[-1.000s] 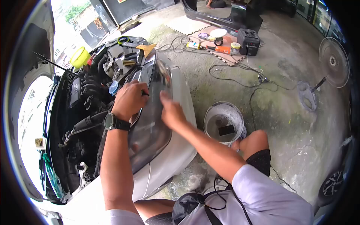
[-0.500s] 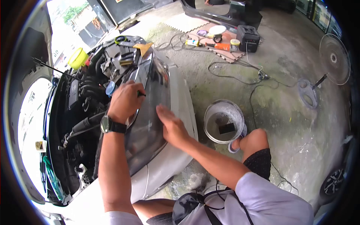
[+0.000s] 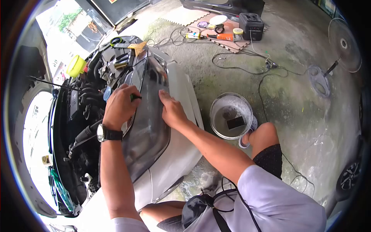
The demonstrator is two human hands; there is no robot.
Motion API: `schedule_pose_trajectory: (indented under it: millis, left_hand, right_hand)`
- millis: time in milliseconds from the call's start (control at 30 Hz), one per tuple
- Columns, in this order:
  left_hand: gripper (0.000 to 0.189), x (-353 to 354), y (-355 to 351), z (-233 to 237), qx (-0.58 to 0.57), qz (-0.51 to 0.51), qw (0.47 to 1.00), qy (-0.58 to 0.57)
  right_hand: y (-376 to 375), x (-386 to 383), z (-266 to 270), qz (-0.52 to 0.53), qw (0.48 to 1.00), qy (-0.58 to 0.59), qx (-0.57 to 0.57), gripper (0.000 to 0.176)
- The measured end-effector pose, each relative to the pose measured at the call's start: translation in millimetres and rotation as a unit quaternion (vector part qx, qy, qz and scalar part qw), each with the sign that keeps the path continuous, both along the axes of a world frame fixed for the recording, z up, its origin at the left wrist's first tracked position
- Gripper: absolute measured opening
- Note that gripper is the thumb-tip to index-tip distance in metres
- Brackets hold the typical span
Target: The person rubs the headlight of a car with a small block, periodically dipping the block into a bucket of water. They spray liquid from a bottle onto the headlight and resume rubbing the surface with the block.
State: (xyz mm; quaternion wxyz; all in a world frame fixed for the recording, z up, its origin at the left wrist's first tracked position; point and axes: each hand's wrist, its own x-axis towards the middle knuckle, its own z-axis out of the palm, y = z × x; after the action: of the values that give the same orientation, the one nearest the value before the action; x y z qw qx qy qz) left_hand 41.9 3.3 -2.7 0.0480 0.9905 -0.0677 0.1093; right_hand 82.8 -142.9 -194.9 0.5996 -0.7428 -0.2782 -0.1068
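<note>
Headlight (image 3: 148, 127) glossy, under both hands: left hand (image 3: 118, 106) fingers curled round small tool (image 3: 135, 97), right hand (image 3: 172, 110) fingers spread flat. Stained concrete floor (image 3: 293, 77), bucket (image 3: 231, 116) close by.

A black watch (image 3: 106, 133) is worn at the left hand (image 3: 118, 106); a pale short-sleeved shirt (image 3: 278, 201) and dark shorts (image 3: 270, 160) are worn.

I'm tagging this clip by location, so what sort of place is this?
Probably a car repair or detailing garage: a car with its engine bay open, a bucket on stained concrete, and tools on a floor mat.
</note>
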Motion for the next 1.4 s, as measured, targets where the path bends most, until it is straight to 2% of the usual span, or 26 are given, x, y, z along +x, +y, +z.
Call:
schedule_pose_trajectory:
  millis: [100, 167, 233, 267, 300, 333, 367, 400, 433, 533, 600, 700, 767, 833, 900, 967, 1000, 1067, 1133, 1167, 1200, 1300, 1333, 1400]
  left_hand:
    - [0.019, -4, -5, 14, 0.012, 0.014, 1.0, 0.013]
    - [0.019, -9, -6, 20, 0.029, 0.072, 0.997, 0.019]
    - [0.025, -12, 0, 18, 0.035, 0.093, 0.994, 0.037]
    - [0.031, -15, 0, 15, 0.051, 0.062, 0.997, -0.006]
    - [0.037, -15, -1, 15, 0.068, 0.028, 0.996, -0.051]
    - [0.047, -15, -5, 16, 0.149, -0.006, 0.981, -0.125]
    - [0.047, -20, -14, 20, 0.158, -0.008, 0.98, -0.123]
    - [0.047, -28, -34, 28, 0.133, -0.009, 0.981, -0.144]
    - [0.047, -34, -55, 35, 0.109, -0.014, 0.98, -0.167]
    - [0.054, -60, -113, 17, -0.005, -0.029, 0.996, -0.087]
    - [0.052, -77, -163, -6, 0.129, -0.182, 0.973, -0.065]
    - [0.046, -92, -184, -62, 0.207, -0.215, 0.954, -0.024]
    - [0.04, -100, -169, -97, 0.082, -0.201, 0.976, 0.031]
    - [0.035, -105, -176, -94, 0.08, -0.196, 0.976, 0.055]
    - [0.031, -104, -179, -88, 0.077, -0.188, 0.976, 0.076]
    - [0.026, -89, -171, -69, 0.153, -0.171, 0.973, 0.037]
    - [0.012, -79, -166, -58, 0.193, -0.16, 0.968, -0.004]
    - [0.018, -72, -142, -43, 0.234, -0.129, 0.964, -0.005]
    - [0.023, -74, -117, -36, 0.259, -0.099, 0.961, 0.016]
    - [0.027, -79, -104, -37, 0.265, -0.081, 0.958, 0.075]
    - [0.031, -81, -104, -35, 0.269, -0.062, 0.952, 0.135]
    - [0.037, -86, -115, -32, 0.328, -0.064, 0.927, 0.172]
    - [0.037, -84, -114, -35, 0.329, -0.064, 0.926, 0.174]
    - [0.043, -78, -107, -43, 0.395, -0.132, 0.9, 0.131]
  right_hand:
    - [-11, 0, 9, -0.022, 0.999, 0.027, -0.001, 0.058]
    - [-55, -11, 13, 0.141, 0.987, 0.075, 0.006, 0.056]
    - [-88, -16, -4, 0.177, 0.98, 0.056, 0.077, 0.057]
    - [-122, -23, 26, 0.202, 0.941, 0.262, 0.078, 0.058]
    - [-126, -13, -4, 0.214, 0.892, 0.353, 0.187, 0.059]
    - [-138, -13, 0, 0.198, 0.844, 0.407, 0.289, 0.055]
    - [-150, -14, 5, 0.181, 0.781, 0.456, 0.387, 0.052]
    - [-158, -17, 1, 0.184, 0.775, 0.454, 0.398, 0.052]
    - [-164, -19, -5, 0.195, 0.744, 0.477, 0.426, 0.046]
    - [-178, -31, -18, 0.231, 0.674, 0.513, 0.479, 0.035]
    - [-179, -41, -23, 0.25, 0.628, 0.564, 0.474, 0.029]
    - [-178, -53, -32, 0.266, 0.578, 0.627, 0.45, 0.029]
    - [-186, -56, -23, 0.28, 0.579, 0.641, 0.419, 0.03]
    - [-190, -59, -22, 0.32, 0.6, 0.658, 0.323, 0.033]
    - [-184, -55, -37, 0.347, 0.603, 0.643, 0.322, 0.032]
    - [-187, -30, -41, 0.282, 0.791, 0.524, 0.139, 0.037]
    - [-190, -16, -52, 0.258, 0.804, 0.512, 0.156, 0.042]
    - [-217, 8, -36, 0.188, 0.796, 0.538, 0.203, 0.034]
    - [-236, 25, -30, 0.129, 0.783, 0.523, 0.312, 0.029]
    - [-246, 33, -29, 0.118, 0.781, 0.508, 0.344, 0.029]
    - [-253, 38, -27, 0.12, 0.777, 0.511, 0.347, 0.029]
    - [-264, 46, -24, 0.091, 0.778, 0.501, 0.369, 0.029]
    - [-265, 47, -22, 0.091, 0.778, 0.503, 0.365, 0.03]
    - [-263, 50, -23, 0.094, 0.777, 0.507, 0.36, 0.03]
